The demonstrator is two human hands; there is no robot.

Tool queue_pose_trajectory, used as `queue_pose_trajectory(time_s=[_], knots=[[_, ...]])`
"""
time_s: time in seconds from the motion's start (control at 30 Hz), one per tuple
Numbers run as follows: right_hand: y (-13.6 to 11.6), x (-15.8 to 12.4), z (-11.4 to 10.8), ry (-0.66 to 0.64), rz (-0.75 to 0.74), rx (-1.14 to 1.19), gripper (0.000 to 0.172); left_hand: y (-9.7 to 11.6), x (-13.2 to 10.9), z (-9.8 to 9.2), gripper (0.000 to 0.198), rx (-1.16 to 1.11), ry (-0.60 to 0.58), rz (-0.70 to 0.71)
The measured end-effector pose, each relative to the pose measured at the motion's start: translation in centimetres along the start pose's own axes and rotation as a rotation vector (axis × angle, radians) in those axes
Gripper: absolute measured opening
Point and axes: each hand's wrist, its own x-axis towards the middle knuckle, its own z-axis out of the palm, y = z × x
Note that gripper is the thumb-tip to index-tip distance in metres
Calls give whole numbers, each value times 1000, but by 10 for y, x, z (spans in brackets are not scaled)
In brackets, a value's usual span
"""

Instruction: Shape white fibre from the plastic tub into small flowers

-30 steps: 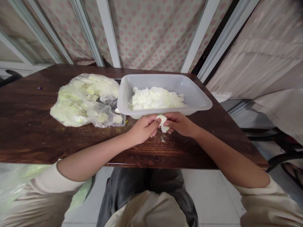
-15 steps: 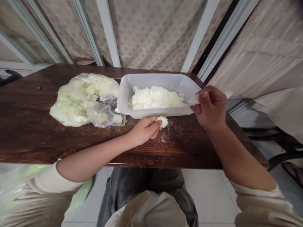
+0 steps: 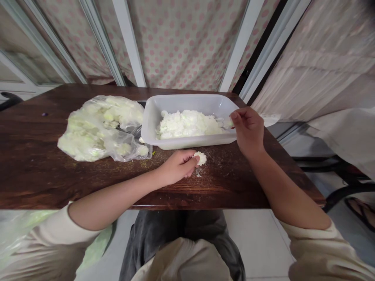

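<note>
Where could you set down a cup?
The table is bare left of the bag, and below the tub right of the left hand, though crumbs fleck it. Crowded: where bag meets tub, and around the lump by that hand.

This looks like a room in a home. A dark wooden table point(image 3: 222, 189) lies under the left hand's fingers point(image 3: 191, 166), with polka-dot curtains point(image 3: 181, 47) and white door frames point(image 3: 129, 43) beyond them and pale floor tiles point(image 3: 254, 242) below.

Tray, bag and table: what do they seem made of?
The tray looks like translucent plastic, from its milky walls. The bag seems thin glossy polythene, crinkled and see-through. The table looks like varnished dark wood, showing grain.
</note>
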Motion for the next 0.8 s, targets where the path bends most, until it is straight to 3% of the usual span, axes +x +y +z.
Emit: queue_pose_trajectory(time_s=[0.3,0.6,0.8], knots=[[2,-1,1,-81,97,73,22,1,-2,0,33,34,-7,19],[4,-4,1,6,38,70,26,2,-2,0,34,48,-13,17],[1,0,0,130,53,57,26,0,-1,0,33,56,-12,17]])
